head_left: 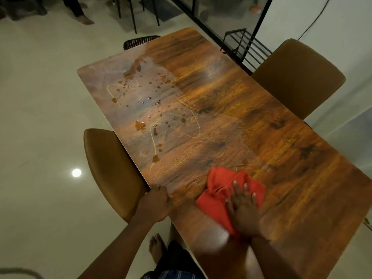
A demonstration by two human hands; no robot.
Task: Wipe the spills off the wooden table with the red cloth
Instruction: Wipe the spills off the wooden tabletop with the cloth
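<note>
The red cloth (221,190) lies crumpled on the near part of the wooden table (261,127). My right hand (243,208) presses flat on it with straight, spread fingers. My left hand (154,205) grips the table's left edge, fingers curled over the rim. Brown spills (141,125) lie in drops and small puddles across the far left part of the tabletop, with thin pale streaks looping among them. The cloth is well short of the spills.
A tan chair (108,170) is tucked at the table's left side and another tan chair (298,77) stands at the right. A black chair back (138,42) shows at the far end, and a black wire rack (245,47) beyond the right edge. Glossy pale floor surrounds the table.
</note>
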